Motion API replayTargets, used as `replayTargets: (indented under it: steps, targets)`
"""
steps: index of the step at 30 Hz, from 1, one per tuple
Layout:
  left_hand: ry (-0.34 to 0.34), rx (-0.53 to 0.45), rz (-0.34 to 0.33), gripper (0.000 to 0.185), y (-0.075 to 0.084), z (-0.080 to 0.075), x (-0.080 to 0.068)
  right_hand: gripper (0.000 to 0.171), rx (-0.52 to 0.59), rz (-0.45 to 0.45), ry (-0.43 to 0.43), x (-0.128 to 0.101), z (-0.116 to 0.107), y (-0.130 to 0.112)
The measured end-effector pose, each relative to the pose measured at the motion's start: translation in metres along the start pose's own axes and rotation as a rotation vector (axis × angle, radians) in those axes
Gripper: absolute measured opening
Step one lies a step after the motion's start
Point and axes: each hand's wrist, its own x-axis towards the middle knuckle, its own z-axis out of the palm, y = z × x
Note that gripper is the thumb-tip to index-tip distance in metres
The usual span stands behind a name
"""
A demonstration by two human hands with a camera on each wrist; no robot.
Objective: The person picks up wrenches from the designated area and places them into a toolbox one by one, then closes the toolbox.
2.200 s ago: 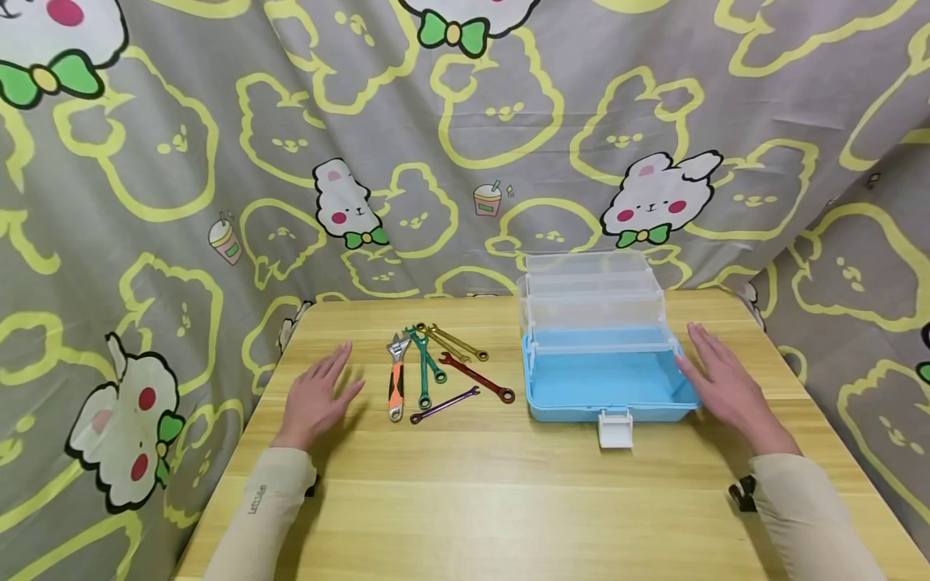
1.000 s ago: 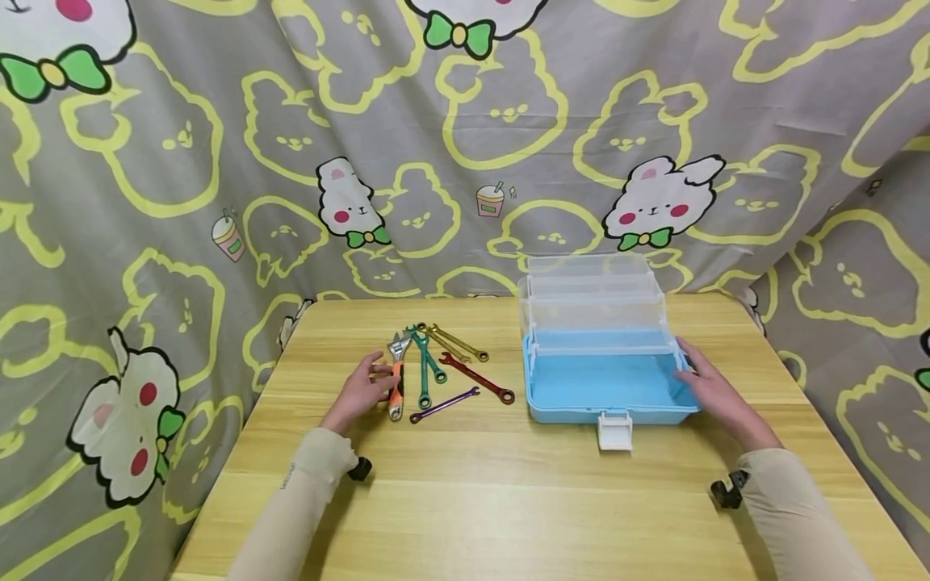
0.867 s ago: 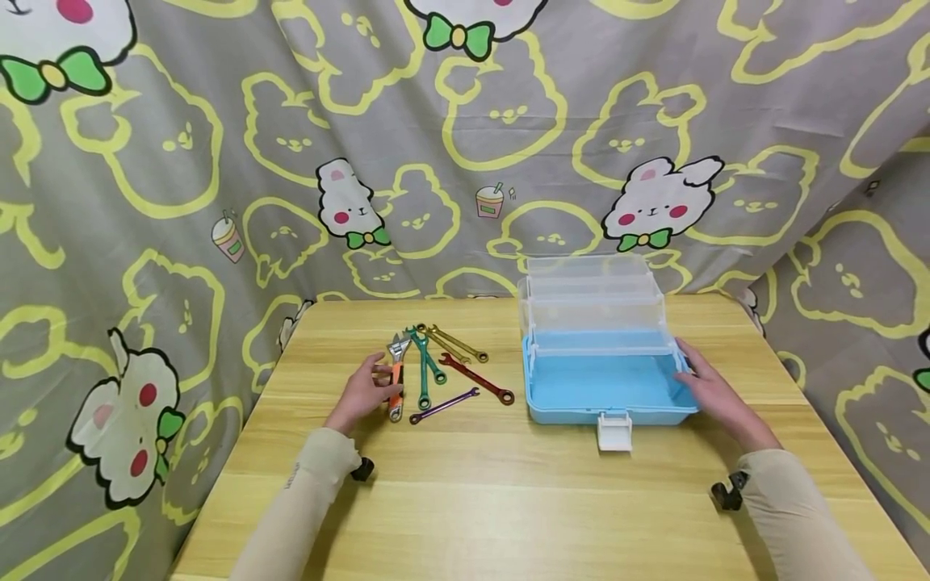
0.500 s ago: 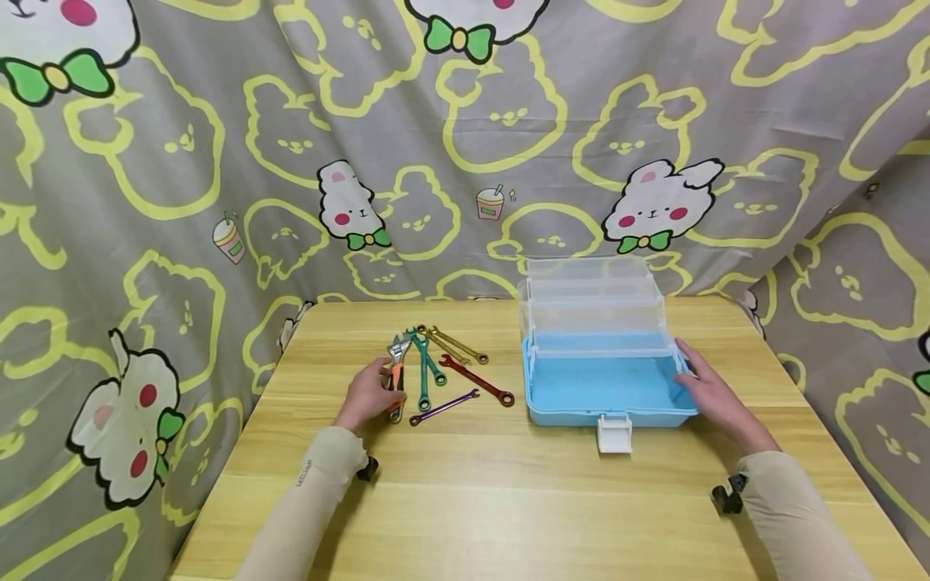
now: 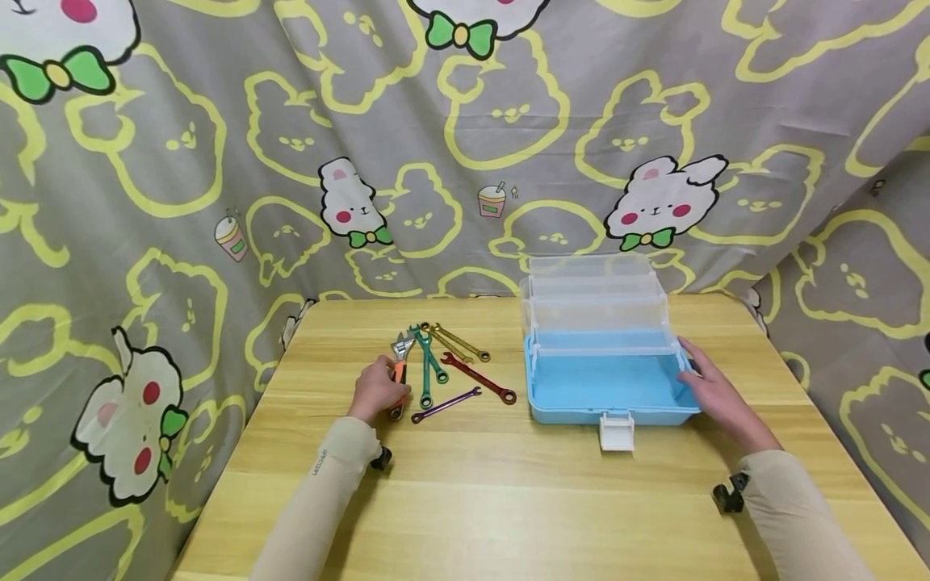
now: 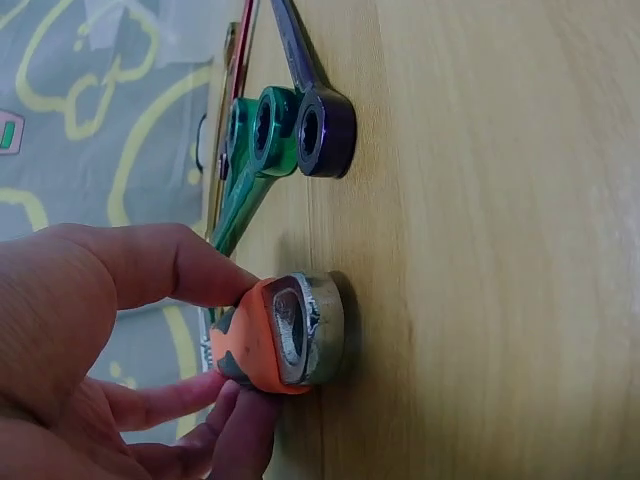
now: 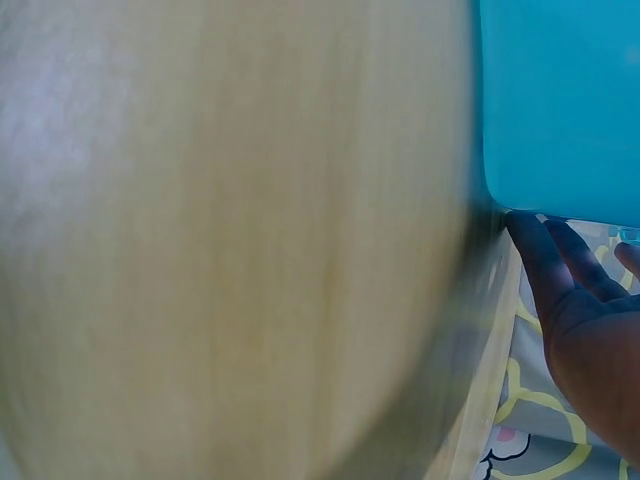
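My left hand [image 5: 378,390] grips the handle of an orange-handled adjustable wrench [image 5: 399,361] lying on the wooden table [image 5: 508,500]. In the left wrist view, the thumb and fingers [image 6: 170,270] pinch the orange handle end [image 6: 285,335], which is still on the table top. My right hand [image 5: 715,393] rests with straight fingers against the right side of an open blue toolbox [image 5: 574,413]. The right wrist view shows those fingers [image 7: 560,262] touching the blue wall [image 7: 560,100].
Green wrenches [image 5: 426,373], a gold wrench [image 5: 459,343], a red wrench [image 5: 479,379] and a purple wrench [image 5: 445,405] lie fanned beside the adjustable one. Clear tiered trays [image 5: 592,303] stand raised behind the box, and a white latch [image 5: 616,432] hangs at its front. A patterned curtain surrounds the table.
My left hand slid right from the bare table to the adjustable wrench and curled round its handle. My right hand came in against the box's side and then stayed.
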Motion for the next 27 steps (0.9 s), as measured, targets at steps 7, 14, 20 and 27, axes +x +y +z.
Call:
replayTargets:
  steps: [7,14,20,27]
  targets:
    - [-0.003,-0.040,-0.076,0.042,-0.005,-0.002,0.003,0.068,-0.011,-0.005,-0.002,0.001,0.002,0.001]
    - [-0.004,-0.019,-0.061,0.036,-0.009,-0.002,0.006,0.067,-0.025,-0.008,0.013,0.002,0.000,0.003]
    - [-0.003,-0.062,-0.018,0.042,-0.011,-0.006,0.005,0.068,-0.030,0.003,0.013,0.002,0.000,0.002]
    - [-0.035,-0.140,0.008,0.043,-0.016,-0.014,0.002,0.069,-0.026,-0.017,0.008,0.002,-0.002,0.001]
